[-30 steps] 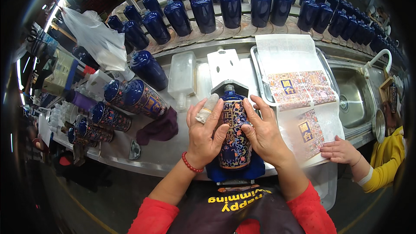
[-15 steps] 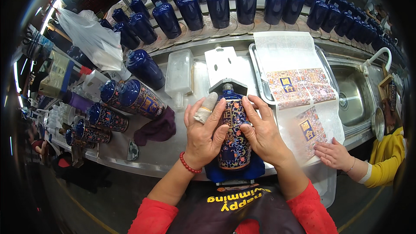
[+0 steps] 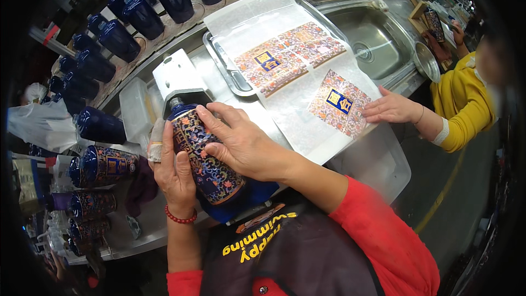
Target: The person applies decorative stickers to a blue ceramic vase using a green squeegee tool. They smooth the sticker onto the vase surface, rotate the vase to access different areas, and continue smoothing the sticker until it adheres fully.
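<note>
While our left hand point(image 3: 174, 171) grips the bottle point(image 3: 207, 160) lying on its blue cradle point(image 3: 241, 204), our right hand point(image 3: 241, 143) presses flat, fingers spread, smoothing a mostly applied decal; bare bottles point(image 3: 143, 16) await, finished ones point(image 3: 104, 165) stacked left.

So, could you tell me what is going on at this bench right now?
A person in red sleeves has both hands on a dark blue bottle lying on its side, left hand along one flank, right hand pressed flat over its patterned label. Beside it, a white sheet carrying more patterned labels lies over a metal tray. A co-worker's hand in a yellow sleeve rests on that sheet. Plain blue bottles line the back.
</note>
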`<state>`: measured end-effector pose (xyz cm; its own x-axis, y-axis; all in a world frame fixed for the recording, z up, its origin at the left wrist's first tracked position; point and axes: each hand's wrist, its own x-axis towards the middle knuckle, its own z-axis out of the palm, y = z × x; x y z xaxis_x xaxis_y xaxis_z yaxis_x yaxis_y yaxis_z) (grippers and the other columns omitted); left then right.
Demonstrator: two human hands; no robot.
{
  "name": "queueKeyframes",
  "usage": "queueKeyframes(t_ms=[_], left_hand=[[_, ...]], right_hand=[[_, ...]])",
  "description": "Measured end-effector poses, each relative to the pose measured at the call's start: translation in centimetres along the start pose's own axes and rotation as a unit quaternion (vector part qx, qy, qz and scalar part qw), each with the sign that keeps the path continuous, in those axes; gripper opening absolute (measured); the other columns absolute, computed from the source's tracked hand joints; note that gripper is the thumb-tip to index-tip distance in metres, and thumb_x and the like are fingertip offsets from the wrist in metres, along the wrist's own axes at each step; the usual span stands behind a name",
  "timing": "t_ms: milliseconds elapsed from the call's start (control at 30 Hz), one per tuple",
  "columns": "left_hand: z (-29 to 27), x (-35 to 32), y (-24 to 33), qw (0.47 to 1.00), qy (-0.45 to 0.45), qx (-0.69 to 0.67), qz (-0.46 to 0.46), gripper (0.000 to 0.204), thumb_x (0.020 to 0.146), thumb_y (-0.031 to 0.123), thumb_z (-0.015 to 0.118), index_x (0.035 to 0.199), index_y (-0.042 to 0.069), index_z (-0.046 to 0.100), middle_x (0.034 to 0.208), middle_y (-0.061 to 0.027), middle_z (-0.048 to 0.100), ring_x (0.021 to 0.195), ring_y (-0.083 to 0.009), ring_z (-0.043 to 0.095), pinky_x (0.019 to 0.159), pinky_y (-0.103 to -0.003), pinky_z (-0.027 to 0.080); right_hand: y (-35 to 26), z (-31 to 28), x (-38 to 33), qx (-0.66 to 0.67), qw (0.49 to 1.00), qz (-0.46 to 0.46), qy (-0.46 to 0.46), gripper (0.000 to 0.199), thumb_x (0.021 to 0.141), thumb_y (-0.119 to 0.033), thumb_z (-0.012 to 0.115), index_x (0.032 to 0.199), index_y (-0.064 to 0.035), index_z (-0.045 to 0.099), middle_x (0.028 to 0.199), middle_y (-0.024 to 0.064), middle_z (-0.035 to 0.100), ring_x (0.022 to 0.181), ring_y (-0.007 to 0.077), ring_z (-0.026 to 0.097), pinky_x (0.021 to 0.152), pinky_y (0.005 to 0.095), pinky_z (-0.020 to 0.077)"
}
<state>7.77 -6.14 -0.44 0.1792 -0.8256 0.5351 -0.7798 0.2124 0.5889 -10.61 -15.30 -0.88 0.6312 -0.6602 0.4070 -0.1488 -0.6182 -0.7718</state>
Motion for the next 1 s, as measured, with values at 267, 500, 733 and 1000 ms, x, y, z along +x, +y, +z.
queueKeyframes(t_ms=[267, 500, 733, 1000], left_hand=[[0.1, -0.3, -0.7, 1.0, -0.014, -0.015, -0.021, 0.051, 0.11, 0.029, 0.045, 0.148, -0.005, 0.052, 0.151, -0.0261, 0.052, 0.14, -0.0379, 0.048, 0.118, -0.046, 0.031], [0.3, -0.3, -0.9, 0.999, -0.008, -0.044, -0.026, 0.056, 0.112, 0.033, 0.042, 0.15, -0.007, 0.048, 0.153, -0.0247, 0.05, 0.143, -0.0356, 0.045, 0.12, -0.044, 0.028], [0.1, -0.7, -0.8, 0.998, 0.005, -0.056, -0.027, 0.063, 0.112, 0.041, 0.042, 0.152, -0.007, 0.045, 0.152, -0.0241, 0.051, 0.14, -0.032, 0.048, 0.118, -0.042, 0.032], [-0.1, -1.0, 0.2, 0.999, -0.004, -0.017, -0.029, 0.064, 0.112, 0.043, 0.04, 0.153, -0.006, 0.045, 0.151, -0.0246, 0.051, 0.138, -0.0325, 0.05, 0.117, -0.041, 0.034]], right_hand=[[0.5, -0.1, -2.0, -0.016, 1.0, 0.003, 0.019, 0.064, 0.099, -0.026, 0.065, 0.153, 0.0009, 0.043, 0.148, 0.0288, 0.044, 0.132, 0.0472, 0.047, 0.112, 0.0485, 0.0409], [1.0, -1.3, -3.6, -0.029, 0.999, 0.018, 0.025, 0.063, 0.101, -0.031, 0.061, 0.153, -0.0013, 0.042, 0.152, 0.0241, 0.042, 0.136, 0.0435, 0.044, 0.107, 0.0514, 0.0441], [1.5, -2.0, -5.2, -0.058, 0.997, 0.027, 0.037, 0.063, 0.101, -0.031, 0.061, 0.153, -0.0021, 0.042, 0.153, 0.0232, 0.041, 0.138, 0.0424, 0.043, 0.107, 0.052, 0.044], [1.8, -3.1, -6.7, -0.056, 0.997, 0.04, 0.033, 0.06, 0.102, -0.03, 0.06, 0.151, -0.0016, 0.043, 0.15, 0.0224, 0.042, 0.137, 0.0432, 0.043, 0.105, 0.0534, 0.0445]])
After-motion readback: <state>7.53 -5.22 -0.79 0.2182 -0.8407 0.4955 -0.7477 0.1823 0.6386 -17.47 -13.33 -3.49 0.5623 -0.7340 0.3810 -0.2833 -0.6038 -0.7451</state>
